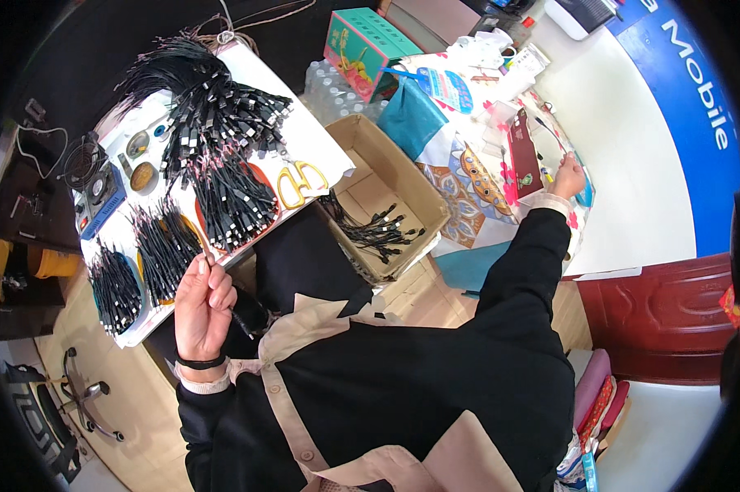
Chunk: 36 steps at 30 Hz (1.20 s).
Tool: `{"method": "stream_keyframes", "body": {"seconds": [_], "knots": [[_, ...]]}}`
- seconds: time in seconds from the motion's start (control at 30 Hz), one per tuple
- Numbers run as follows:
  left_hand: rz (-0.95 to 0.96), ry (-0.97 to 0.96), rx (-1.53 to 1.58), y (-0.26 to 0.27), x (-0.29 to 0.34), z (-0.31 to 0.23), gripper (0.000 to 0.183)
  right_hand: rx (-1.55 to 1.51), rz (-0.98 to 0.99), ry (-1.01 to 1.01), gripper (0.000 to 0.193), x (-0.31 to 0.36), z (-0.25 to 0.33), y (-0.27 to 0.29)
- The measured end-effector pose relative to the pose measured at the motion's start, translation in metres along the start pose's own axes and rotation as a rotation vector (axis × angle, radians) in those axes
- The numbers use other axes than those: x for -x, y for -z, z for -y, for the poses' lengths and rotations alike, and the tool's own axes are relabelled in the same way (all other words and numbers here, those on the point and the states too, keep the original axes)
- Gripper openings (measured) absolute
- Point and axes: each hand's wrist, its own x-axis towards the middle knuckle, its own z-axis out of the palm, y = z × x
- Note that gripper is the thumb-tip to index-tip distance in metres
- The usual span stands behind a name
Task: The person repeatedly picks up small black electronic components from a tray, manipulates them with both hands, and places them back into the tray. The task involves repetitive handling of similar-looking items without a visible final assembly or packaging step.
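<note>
My left hand (202, 307) is raised in front of the white table's near edge, its fingers pinched on a thin, light-brown stick-like piece whose kind I cannot make out. Right beside it, on the table, lie bundles of short black cables (167, 250) with pale ends. Far to the right, my right hand (568, 176) is stretched out over a cloth-covered table. Its fingers are bent together next to a dark red flat box (527, 156) and a thin pale strip (550, 135); whether they grip anything is too small to tell.
A large heap of black USB cables (214, 115) and yellow-handled scissors (299, 182) lie on the white table (325, 148). Between the tables stands a cardboard box (435, 215) with several black cables (378, 230) inside. A green carton (366, 49) stands behind it.
</note>
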Motion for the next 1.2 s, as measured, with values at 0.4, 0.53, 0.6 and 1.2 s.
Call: {"method": "stream_keyframes", "body": {"seconds": [0.4,0.53,0.6,1.2], "knots": [[-0.095,-0.302,0.074,0.000,0.009,0.003,0.010,-0.386,1.370,0.003,0.021,0.318,0.234,-0.035],[-0.129,-0.386,0.084,-0.003,0.015,-0.003,0.012,-0.453,1.973,0.216,0.017,0.470,0.318,-0.021],[-0.149,-0.475,0.061,-0.002,0.021,-0.009,0.012,-0.514,2.042,0.230,0.016,0.504,0.342,-0.020],[-1.060,-0.559,-2.402,0.135,0.000,-0.155,0.022,-0.528,2.098,-0.069,0.019,0.522,0.318,-0.034]]}}
